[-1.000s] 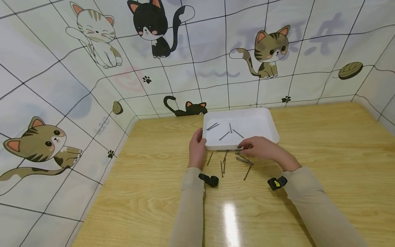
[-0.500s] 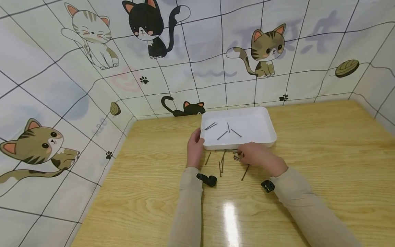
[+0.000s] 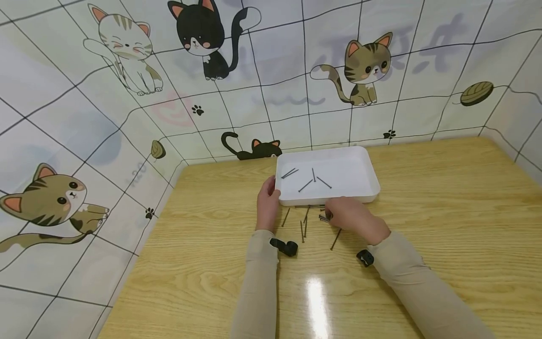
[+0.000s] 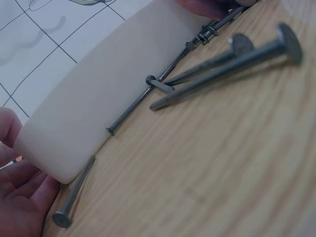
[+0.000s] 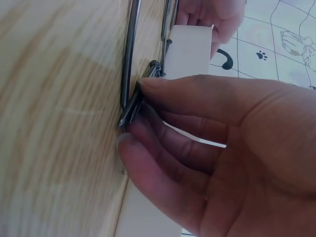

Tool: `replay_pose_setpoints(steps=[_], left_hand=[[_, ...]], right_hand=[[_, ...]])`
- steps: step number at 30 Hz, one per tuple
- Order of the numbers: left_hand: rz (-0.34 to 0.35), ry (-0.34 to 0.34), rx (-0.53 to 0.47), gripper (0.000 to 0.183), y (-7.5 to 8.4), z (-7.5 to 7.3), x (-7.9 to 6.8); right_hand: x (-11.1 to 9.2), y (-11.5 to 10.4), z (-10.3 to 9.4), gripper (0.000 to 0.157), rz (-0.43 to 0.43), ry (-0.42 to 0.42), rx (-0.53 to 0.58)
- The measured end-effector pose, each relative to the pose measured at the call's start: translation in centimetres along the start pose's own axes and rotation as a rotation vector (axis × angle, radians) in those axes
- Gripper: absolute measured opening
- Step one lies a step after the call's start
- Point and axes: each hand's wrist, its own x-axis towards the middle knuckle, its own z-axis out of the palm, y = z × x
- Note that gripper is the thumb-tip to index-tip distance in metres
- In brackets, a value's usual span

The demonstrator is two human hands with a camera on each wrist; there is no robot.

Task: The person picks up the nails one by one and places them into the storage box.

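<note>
A shallow white tray [image 3: 302, 202] stands near the back wall, with several nails [image 3: 323, 182] lying in it. My left hand [image 3: 267, 209] holds the tray's left end, its fingers around the corner in the left wrist view. Just in front of the tray, my right hand [image 3: 354, 217] reaches down to the table. Seen from the right wrist, thumb and fingers pinch a few nails [image 5: 133, 107] low over the wood. Other loose nails [image 3: 303, 230] lie scattered between the two hands, some along the tray's front wall.
The wooden table [image 3: 203, 263] runs back to a wall covering [image 3: 292, 94] printed with cats and grid lines. Single nails lie left of the right hand and just below it. Each wrist carries a small black camera [image 3: 285, 247].
The right hand has come down and slightly left onto the nails before the tray, and its fingers have closed on some. The left hand keeps its hold on the tray.
</note>
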Motion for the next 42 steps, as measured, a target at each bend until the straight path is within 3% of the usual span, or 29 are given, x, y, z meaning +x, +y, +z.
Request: replay_pose_setpoints(steps=[25,31,36,42], left_hand=[[-0.01,0.001,-0.007,0.048,-0.4,-0.2,-0.2],[-0.025,-0.029,-0.04,0.047,0.4,-0.4,-0.4],[-0.038,-0.031,-0.046,0.048,1.7,-0.5,-0.9],[-0.042,-0.023,-0.034,0.048,1.2,-0.2,-0.7]], right_hand=[[0.0,0.0,0.3,0.007,-0.005,-0.019,0.053],[0.0,0.2,0.0,0.01,-0.006,-0.03,0.076],[0.1,0.7,-0.4,0.003,-0.062,0.012,0.1],[0.3,1.4,-0.8,0.027,-0.096,0.073,0.199]])
